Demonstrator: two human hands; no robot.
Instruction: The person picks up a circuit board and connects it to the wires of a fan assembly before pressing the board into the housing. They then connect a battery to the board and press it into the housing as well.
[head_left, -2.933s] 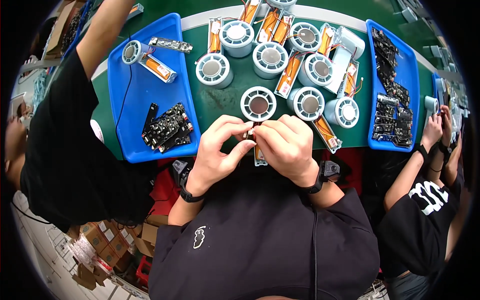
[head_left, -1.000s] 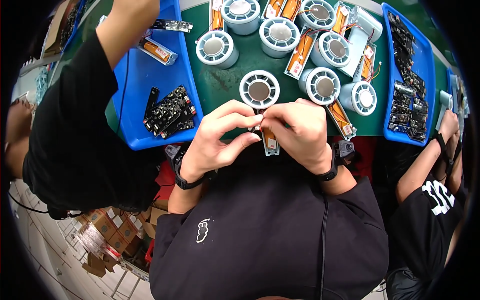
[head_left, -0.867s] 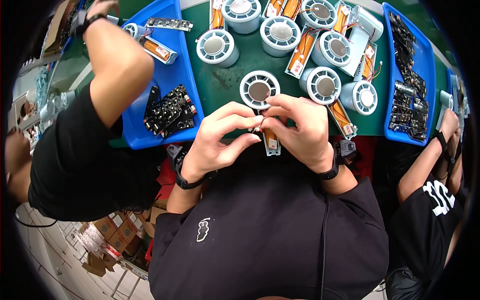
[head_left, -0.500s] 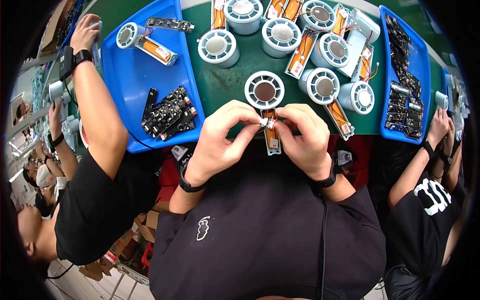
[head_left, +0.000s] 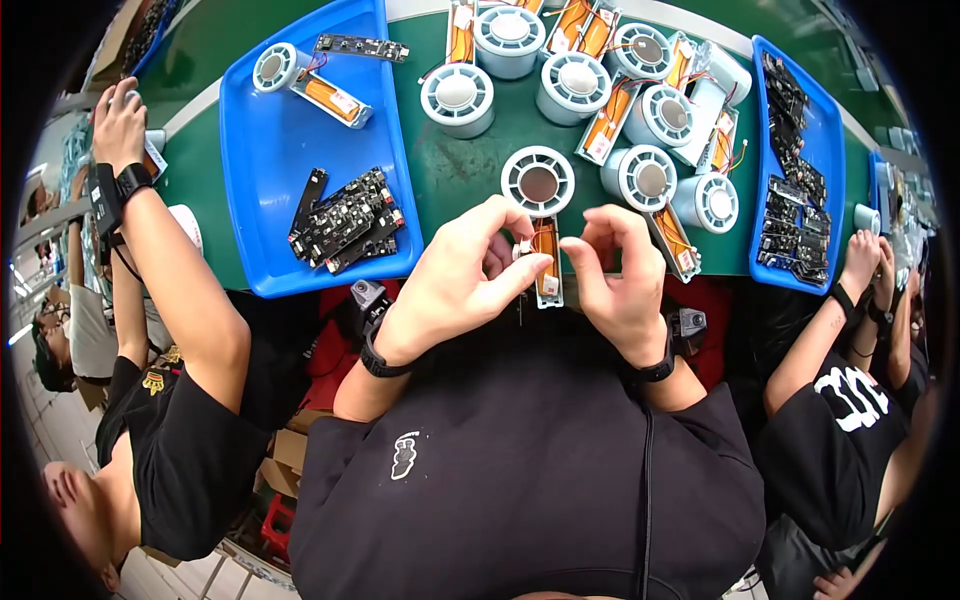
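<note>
In front of me on the green table lies a pale blue round housing (head_left: 538, 184) with a slotted rim and a dark disc in its middle. A narrow open tray with an orange battery pack (head_left: 547, 268) and thin wires runs from it toward me. My left hand (head_left: 472, 268) is closed beside the pack, thumb and fingers pinching a small white wire connector (head_left: 522, 247), partly hidden by the fingers. To the right of the pack, my right hand (head_left: 626, 280) is open and holds nothing, its thumb and curved fingers apart.
At left, a blue tray (head_left: 245, 215) holds black circuit boards (head_left: 350, 220) and one housing with its battery. Similar housings (head_left: 575, 85) crowd the far side of the table. Another blue tray (head_left: 762, 262) with boards stands at right. Co-workers' arms (head_left: 180, 255) are on both sides.
My right hand has let go of the white connector and drawn away to the right, its fingers parting. The left hand keeps its pinch. The view has shifted slightly, and the left co-worker's hand has moved.
</note>
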